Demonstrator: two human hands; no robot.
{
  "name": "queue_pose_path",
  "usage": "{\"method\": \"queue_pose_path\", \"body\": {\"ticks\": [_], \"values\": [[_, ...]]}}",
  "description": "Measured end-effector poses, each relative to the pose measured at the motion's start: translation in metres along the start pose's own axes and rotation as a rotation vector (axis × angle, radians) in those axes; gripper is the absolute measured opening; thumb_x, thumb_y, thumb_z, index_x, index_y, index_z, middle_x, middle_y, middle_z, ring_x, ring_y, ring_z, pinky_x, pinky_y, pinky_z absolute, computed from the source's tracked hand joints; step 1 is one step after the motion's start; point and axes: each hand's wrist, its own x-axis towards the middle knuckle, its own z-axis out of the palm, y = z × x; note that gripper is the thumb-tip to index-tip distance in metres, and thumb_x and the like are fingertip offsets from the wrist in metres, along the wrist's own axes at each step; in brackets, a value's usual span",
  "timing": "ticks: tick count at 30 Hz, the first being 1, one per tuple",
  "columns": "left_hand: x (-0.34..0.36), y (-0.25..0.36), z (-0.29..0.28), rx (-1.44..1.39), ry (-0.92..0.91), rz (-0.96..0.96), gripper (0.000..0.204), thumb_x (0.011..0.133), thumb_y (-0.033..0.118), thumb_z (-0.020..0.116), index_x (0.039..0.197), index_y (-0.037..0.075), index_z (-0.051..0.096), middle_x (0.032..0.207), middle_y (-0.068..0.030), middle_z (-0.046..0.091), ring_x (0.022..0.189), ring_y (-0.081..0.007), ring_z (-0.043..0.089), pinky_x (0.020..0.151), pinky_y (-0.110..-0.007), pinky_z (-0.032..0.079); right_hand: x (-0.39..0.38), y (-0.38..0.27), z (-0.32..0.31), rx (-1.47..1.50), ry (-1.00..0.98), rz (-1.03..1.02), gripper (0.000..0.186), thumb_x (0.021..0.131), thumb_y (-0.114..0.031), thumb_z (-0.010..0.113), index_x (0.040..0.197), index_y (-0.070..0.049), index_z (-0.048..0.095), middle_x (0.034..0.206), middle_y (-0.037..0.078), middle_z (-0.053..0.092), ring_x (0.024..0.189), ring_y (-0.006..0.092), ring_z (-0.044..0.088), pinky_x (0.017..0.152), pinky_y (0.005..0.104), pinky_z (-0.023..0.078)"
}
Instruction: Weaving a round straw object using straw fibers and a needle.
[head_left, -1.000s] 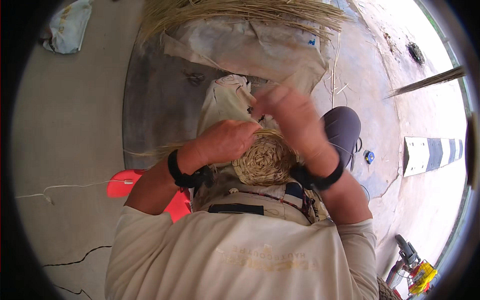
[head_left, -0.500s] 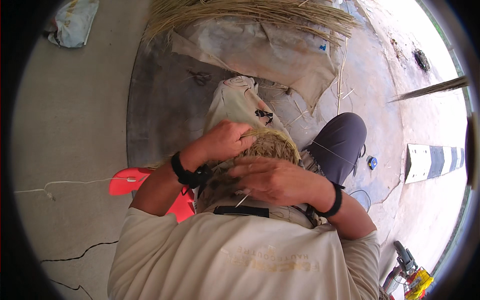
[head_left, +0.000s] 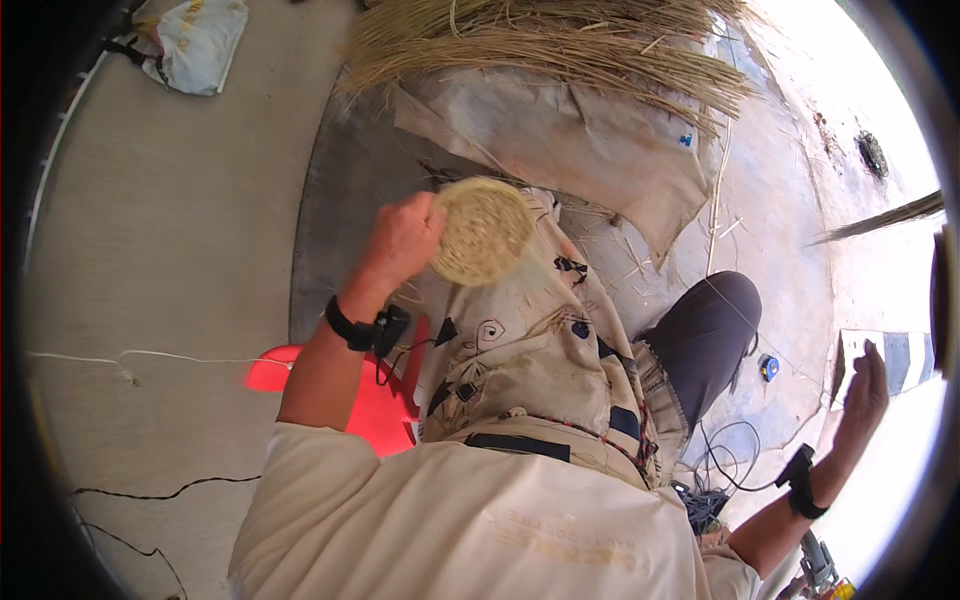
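One woven straw disc — left hand grips rim | over patterned apron, far end | right hand — fingers extended, right of apron

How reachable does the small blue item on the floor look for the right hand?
Probably yes: the right hand looks empty, out on that side, and the small blue item lies uncovered beside the dark-trousered knee, though depth is unclear.

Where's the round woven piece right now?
In the head view, the round woven piece is just above centre, held at its left edge by the left hand, near the far end of the patterned apron.
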Motion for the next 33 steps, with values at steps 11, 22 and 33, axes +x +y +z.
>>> {"method": "queue_pose_path", "body": {"ticks": [11,22,33], "values": [[0.006,-0.028,-0.038,0.212,0.138,-0.151,0.024,0.101,0.023,0.061,0.101,-0.001,0.065,0.093,-0.028,0.07,0.092,-0.0509,0.067,0.079,-0.056,0.055,-0.036,-0.034,0.042,0.023,-0.008,0.003,0.033,0.104,-0.016,0.059,0.134,-0.005,0.066,0.113,0.006,0.072,0.08,0.0127,0.061,0.072,0.0273,0.049],[-0.025,0.11,0.013,-0.238,-0.091,0.154,0.024,0.098,0.018,0.067,0.111,-0.002,0.069,0.092,-0.0258,0.071,0.088,-0.0467,0.07,0.073,-0.048,0.056,-0.122,-0.222,0.283,0.249,-0.563,-0.537,0.011,0.097,-0.014,0.067,0.106,-0.009,0.069,0.068,0.019,0.067,0.063,0.0415,0.069,0.058,0.0514,0.055],[-0.025,0.126,0.016,-0.288,-0.116,0.164,0.023,0.097,0.016,0.07,0.11,-0.003,0.069,0.09,-0.0261,0.071,0.085,-0.0458,0.071,0.07,-0.047,0.056,-0.127,-0.215,0.287,0.198,-0.553,-0.557,0.007,0.097,-0.015,0.067,0.102,-0.011,0.066,0.063,0.016,0.064,0.06,0.0396,0.069,0.056,0.0505,0.056]]}}
